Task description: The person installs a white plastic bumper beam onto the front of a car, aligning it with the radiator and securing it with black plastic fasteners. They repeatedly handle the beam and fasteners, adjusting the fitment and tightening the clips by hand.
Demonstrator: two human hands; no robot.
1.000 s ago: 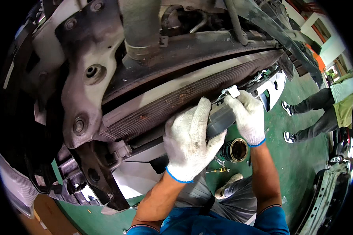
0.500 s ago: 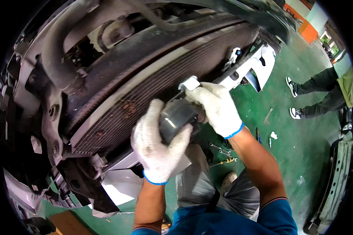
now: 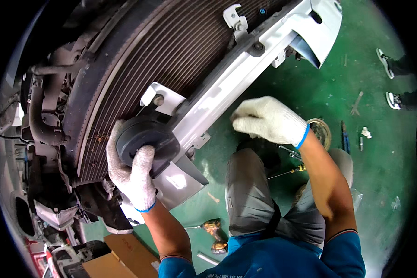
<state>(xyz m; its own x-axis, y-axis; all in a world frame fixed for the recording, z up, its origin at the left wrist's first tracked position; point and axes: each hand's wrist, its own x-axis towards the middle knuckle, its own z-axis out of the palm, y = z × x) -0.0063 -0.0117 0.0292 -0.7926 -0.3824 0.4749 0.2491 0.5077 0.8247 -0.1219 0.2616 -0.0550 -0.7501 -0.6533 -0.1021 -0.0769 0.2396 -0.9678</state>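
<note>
My left hand (image 3: 133, 180) wears a white knit glove and grips a round black car horn (image 3: 139, 131), its thumb across the front and its fingers around the far side. The horn rests close against a white bracket tab (image 3: 170, 99) with a bolt head on it, at the edge of the white crossbeam (image 3: 234, 85). Behind them stand the fins of the radiator (image 3: 171, 46). My right hand (image 3: 274, 121), gloved too, hovers over the floor to the right of the beam. Its fingers are curled together, and what they may hold is hidden.
On the green floor lie an orange-and-black cordless drill (image 3: 214, 234), a screwdriver (image 3: 287, 171), blue-handled pliers (image 3: 345, 137) and a round metal dish (image 3: 322, 131). A cardboard box (image 3: 132, 254) sits at lower left. Another person's shoes (image 3: 389, 78) show at far right.
My left hand has brought the horn left and down to the beam's bracket. The right hand has let go of the horn and drawn away to the right. The view has shifted.
</note>
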